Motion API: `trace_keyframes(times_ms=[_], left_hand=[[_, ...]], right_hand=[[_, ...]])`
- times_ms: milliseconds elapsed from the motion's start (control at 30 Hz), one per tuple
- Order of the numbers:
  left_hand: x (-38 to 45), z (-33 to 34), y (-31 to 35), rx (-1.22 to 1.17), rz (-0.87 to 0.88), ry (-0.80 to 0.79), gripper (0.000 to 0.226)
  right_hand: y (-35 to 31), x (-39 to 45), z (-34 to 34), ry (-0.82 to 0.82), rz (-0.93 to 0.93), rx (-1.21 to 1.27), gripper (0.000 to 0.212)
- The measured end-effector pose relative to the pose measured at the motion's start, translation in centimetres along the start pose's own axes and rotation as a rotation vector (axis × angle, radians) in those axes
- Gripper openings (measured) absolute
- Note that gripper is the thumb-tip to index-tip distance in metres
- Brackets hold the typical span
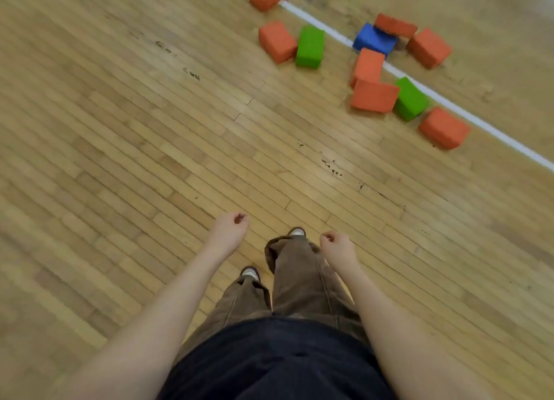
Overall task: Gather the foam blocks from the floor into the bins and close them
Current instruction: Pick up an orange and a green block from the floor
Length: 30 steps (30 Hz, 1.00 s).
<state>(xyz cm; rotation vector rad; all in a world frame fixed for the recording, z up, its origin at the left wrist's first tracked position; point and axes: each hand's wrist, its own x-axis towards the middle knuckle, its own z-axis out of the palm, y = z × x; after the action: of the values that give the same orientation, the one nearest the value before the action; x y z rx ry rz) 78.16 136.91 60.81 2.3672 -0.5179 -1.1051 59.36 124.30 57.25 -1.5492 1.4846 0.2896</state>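
Scattered upper right: orange, green and blue foam blocks (pixel 374 95) along a white line (pixel 479 123). Left hand (pixel 229 231) and right hand (pixel 337 245) loosely curled, holding nothing.

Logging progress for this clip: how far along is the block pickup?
Nothing visibly done: no bin is in view. Nothing in hand: left hand and right hand hang loosely curled and hold nothing. Left to gather: ten foam blocks scattered ahead near the white line, among them a blue block, two green blocks and seven orange blocks.
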Motion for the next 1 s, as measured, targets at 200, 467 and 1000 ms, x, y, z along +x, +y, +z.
trace_keyframes(times_ms=[200, 467, 1000], left_hand=[[12.9, -0.1, 10.0, 0.103, 0.061, -0.130, 0.029], [26.3, -3.2, 23.0, 0.124, 0.053, -0.184, 0.026], [55.4, -15.9, 35.8, -0.022, -0.009, 0.012, 0.030]], right_hand=[[-3.4, 9.5, -5.7, 0.115, 0.149, 0.182, 0.029], [-15.1, 22.3, -15.7, 0.119, 0.151, 0.234, 0.028], [-47.9, 46.6, -23.0, 0.085, -0.213, -0.077, 0.031]])
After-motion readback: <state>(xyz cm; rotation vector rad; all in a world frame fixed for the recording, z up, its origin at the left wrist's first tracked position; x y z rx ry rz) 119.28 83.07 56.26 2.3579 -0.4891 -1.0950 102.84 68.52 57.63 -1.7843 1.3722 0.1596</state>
